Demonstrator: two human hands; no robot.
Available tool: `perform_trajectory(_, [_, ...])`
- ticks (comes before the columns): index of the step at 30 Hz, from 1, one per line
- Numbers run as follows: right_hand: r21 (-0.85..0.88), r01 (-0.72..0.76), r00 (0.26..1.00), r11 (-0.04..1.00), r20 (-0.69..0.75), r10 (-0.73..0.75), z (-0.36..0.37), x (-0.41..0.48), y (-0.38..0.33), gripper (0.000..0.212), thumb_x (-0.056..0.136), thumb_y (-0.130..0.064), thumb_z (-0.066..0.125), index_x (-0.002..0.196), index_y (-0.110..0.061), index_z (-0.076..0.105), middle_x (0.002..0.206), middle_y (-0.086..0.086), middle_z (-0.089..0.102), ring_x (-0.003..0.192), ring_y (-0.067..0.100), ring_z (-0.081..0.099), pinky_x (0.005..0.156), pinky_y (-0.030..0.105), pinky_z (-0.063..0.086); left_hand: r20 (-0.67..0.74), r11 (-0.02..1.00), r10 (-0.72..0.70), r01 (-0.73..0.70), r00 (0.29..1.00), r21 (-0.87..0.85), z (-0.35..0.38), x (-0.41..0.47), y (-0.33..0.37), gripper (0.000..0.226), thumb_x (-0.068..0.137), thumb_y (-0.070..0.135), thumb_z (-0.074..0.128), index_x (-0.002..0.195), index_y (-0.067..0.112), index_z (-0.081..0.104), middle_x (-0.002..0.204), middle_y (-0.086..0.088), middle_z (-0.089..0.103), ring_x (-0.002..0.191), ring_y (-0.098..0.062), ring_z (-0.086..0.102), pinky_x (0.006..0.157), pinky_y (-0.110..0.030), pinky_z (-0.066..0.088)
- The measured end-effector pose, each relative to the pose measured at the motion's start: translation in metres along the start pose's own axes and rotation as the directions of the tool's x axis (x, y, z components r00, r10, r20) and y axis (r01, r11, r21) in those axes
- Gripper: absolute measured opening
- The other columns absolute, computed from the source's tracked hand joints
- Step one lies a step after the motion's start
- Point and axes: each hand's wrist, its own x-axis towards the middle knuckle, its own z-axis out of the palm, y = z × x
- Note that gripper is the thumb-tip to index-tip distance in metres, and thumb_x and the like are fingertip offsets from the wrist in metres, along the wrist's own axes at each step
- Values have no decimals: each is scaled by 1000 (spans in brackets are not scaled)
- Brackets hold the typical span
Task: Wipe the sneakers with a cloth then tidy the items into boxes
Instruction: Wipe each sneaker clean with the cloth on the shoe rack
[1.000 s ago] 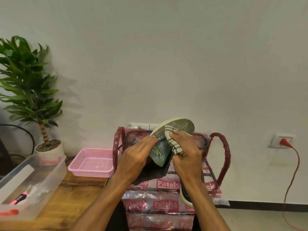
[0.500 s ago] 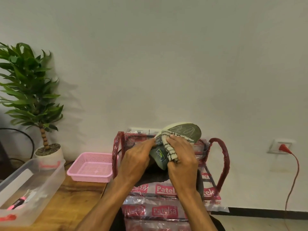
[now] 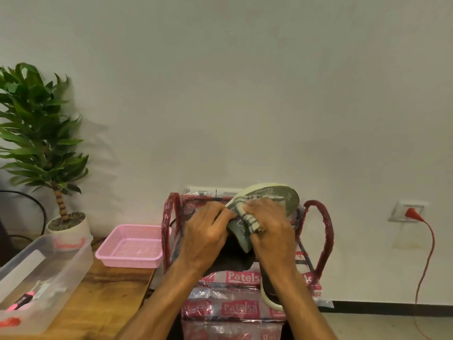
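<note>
A dark sneaker (image 3: pixel 277 196) with a pale rim is held up sole outward, over a plastic-wrapped shoe rack (image 3: pixel 323 236). My left hand (image 3: pixel 208 231) grips the sneaker from the left side. My right hand (image 3: pixel 272 231) holds a white cloth with dark stitching (image 3: pixel 247 219) bunched against the sole. A second sneaker (image 3: pixel 268 296) rests on the rack's shelf below my right forearm, mostly hidden.
A pink mesh basket (image 3: pixel 131 247) and a clear plastic box (image 3: pixel 41 273) holding a pink marker sit on the wooden table (image 3: pixel 105 298) at left. A potted plant (image 3: pixel 44 143) stands behind them. A red cable (image 3: pixel 427 253) hangs from a wall socket at right.
My right hand has slid the cloth along the sole, from the middle toward the heel end. My left hand keeps its grip. The view has shifted slightly.
</note>
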Motion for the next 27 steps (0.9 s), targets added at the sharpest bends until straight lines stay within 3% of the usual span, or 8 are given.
perform_trajectory(3, [2, -152, 988, 988, -4, 152, 0, 1, 2, 57, 55, 19, 77, 102, -14, 73, 104, 1, 71, 105, 11, 59, 100, 21, 35, -8, 1000, -15, 15, 1000, 14, 2, 1, 5, 7, 88, 8, 47, 94, 10, 51, 80, -12, 62, 76, -16, 51, 53, -29, 52])
perform_trajectory(6, [128, -94, 996, 987, 2, 95, -2, -7, -11, 54, 62, 20, 70, 104, -13, 72, 106, -1, 70, 108, 6, 56, 101, 7, 30, -32, 999, -36, 37, 999, 23, 6, 3, 4, 21, 103, 12, 31, 92, 11, 48, 79, -13, 61, 74, -15, 51, 52, -26, 52])
perform_trajectory(9, [61, -22, 1000, 998, -12, 23, -4, 1, -1, 49, 60, 17, 76, 100, -11, 72, 103, 1, 70, 105, 11, 58, 104, 8, 28, -26, 1000, -28, 28, 999, 7, 5, 4, 5, 14, 100, 11, 36, 91, 11, 47, 78, -13, 61, 74, -14, 50, 53, -26, 51])
perform_trajectory(12, [58, -165, 986, 985, -15, 166, 0, 5, 4, 52, 58, 20, 73, 99, -13, 73, 102, 0, 70, 102, 11, 58, 100, 26, 45, -9, 999, -35, 35, 999, -1, 8, 6, 7, 1, 90, 10, 45, 91, 10, 46, 77, -13, 61, 68, -20, 56, 51, -29, 51])
perform_trajectory(18, [177, -51, 998, 983, -14, 54, -3, 5, -1, 45, 68, 12, 75, 104, -14, 72, 107, -2, 69, 108, 12, 59, 101, 23, 41, 13, 996, -83, 83, 996, -18, 7, 9, 5, 9, 87, 5, 45, 89, 7, 53, 80, -14, 60, 68, -22, 59, 52, -29, 53])
perform_trajectory(22, [105, -194, 980, 975, -29, 198, 2, 4, 11, 63, 58, 23, 66, 110, -13, 70, 113, -6, 65, 114, 10, 53, 104, 21, 40, 36, 955, -287, 289, 957, -70, 9, 4, 8, 19, 73, -10, 62, 88, 4, 63, 92, -9, 59, 75, -20, 60, 57, -30, 55])
perform_trajectory(24, [156, -178, 981, 972, -48, 187, 2, -1, 1, 68, 58, 25, 63, 113, -13, 69, 115, -12, 59, 117, 4, 49, 104, 9, 32, 76, 892, -418, 425, 905, -153, 8, 3, 11, 40, 70, -15, 66, 97, 13, 58, 103, -3, 55, 82, -18, 60, 62, -36, 58])
perform_trajectory(27, [273, -83, 994, 958, -46, 99, 0, -9, -14, 67, 56, 25, 62, 110, -13, 71, 116, -8, 64, 118, 8, 53, 107, 19, 35, 112, 827, -519, 531, 848, -187, 4, 4, 13, 52, 80, -12, 60, 111, 27, 47, 113, -3, 62, 90, -16, 62, 69, -36, 57])
